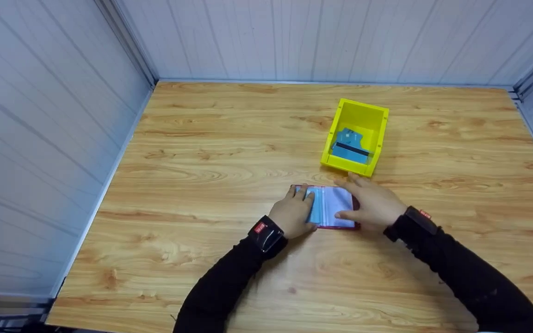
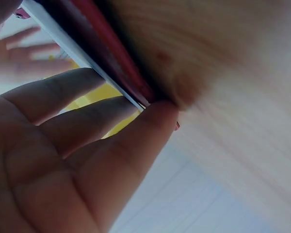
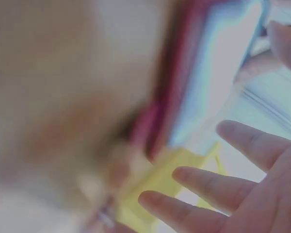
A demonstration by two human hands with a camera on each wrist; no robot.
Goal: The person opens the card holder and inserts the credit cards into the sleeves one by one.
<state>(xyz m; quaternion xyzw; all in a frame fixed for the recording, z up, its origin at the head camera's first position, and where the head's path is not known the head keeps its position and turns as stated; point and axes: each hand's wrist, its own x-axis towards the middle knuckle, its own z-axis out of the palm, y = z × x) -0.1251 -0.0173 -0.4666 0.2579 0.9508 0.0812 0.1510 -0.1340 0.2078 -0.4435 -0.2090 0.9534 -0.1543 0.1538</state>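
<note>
A small card holder [image 1: 339, 203] with a red cover and clear plastic sleeves lies spread open on the table. Its left side looks light blue, its right side whitish. My left hand [image 1: 294, 213] rests on the left side, fingers extended over the sleeve and thumb by the lower edge. In the left wrist view, fingertips meet the red-edged cover [image 2: 128, 73]. My right hand [image 1: 375, 203] is spread at the holder's right edge, thumb over the whitish sleeve. From the right wrist, those fingers show straight and apart, holding nothing, beside the blurred holder [image 3: 208, 73].
Just beyond the right hand stands a yellow bin [image 1: 363, 115] with several blue cards [image 1: 350, 152] inside, one showing a dark stripe. The wooden table [image 1: 192, 185] is bordered by pale panel walls [image 1: 248, 41] at the back and sides.
</note>
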